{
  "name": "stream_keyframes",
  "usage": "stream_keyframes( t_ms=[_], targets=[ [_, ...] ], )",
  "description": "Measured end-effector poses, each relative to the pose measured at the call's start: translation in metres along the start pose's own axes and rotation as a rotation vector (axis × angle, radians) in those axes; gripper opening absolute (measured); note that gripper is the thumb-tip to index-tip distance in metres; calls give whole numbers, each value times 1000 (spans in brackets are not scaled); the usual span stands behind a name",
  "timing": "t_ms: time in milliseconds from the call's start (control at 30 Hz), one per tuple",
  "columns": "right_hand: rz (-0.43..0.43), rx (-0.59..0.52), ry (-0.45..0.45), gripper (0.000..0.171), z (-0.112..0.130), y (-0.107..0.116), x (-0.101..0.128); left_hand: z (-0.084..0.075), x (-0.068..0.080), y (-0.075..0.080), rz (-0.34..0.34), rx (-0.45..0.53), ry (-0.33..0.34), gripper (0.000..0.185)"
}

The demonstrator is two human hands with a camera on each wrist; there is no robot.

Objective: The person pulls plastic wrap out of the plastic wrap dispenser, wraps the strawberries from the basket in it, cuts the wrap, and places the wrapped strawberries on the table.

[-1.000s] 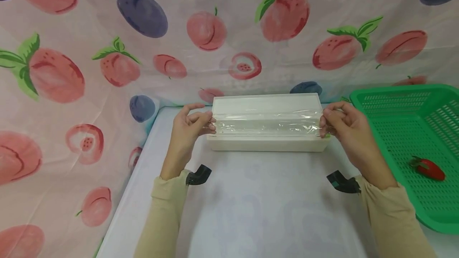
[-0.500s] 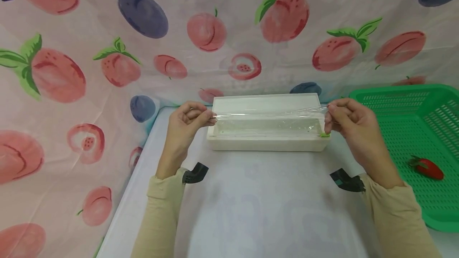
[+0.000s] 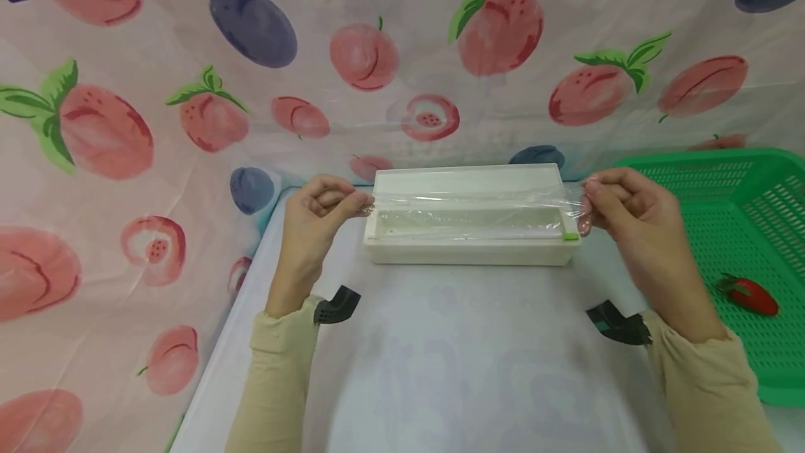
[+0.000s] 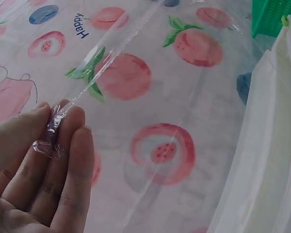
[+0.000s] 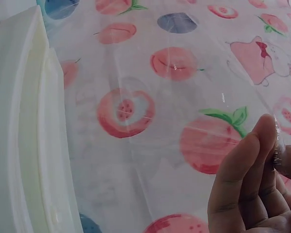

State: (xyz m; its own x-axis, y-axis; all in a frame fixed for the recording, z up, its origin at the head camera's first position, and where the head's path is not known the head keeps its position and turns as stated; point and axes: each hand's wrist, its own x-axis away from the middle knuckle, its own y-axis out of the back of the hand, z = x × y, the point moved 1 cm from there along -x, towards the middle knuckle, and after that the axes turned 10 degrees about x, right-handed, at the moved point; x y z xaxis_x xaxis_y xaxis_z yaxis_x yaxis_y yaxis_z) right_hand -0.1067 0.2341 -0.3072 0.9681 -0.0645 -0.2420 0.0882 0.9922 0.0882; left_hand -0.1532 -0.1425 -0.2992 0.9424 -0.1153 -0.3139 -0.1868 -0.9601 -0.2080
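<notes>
Nearest, a bare stretch of white table point(image 3: 465, 369) lies between the two sleeved forearms, its left edge meeting the fruit-print cloth point(image 3: 126, 159). Beyond it, a long white dispenser box point(image 3: 468, 250) sits across the table's far middle, long axis running left to right, lid raised at the back. Above the box, a sheet of clear cling film point(image 3: 472, 198), glossy and faintly wrinkled, stretches left to right. Left hand point(image 3: 317, 219) pinches the film's left end between curled fingers point(image 4: 63, 141); right hand point(image 3: 629, 219) pinches the right end likewise. Right, a green basket point(image 3: 704, 229) holds a strawberry point(image 3: 751, 294).
</notes>
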Motion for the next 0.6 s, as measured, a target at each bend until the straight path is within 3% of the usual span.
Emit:
stream_keyframes(
  t_ms=[133,600],
  targets=[
    [5,33,15,24,5,1,5,-5,2,-2,4,-13,-9,9],
    [44,-18,88,14,5,12,17,-18,3,-14,14,-26,-58,9]
  ],
)
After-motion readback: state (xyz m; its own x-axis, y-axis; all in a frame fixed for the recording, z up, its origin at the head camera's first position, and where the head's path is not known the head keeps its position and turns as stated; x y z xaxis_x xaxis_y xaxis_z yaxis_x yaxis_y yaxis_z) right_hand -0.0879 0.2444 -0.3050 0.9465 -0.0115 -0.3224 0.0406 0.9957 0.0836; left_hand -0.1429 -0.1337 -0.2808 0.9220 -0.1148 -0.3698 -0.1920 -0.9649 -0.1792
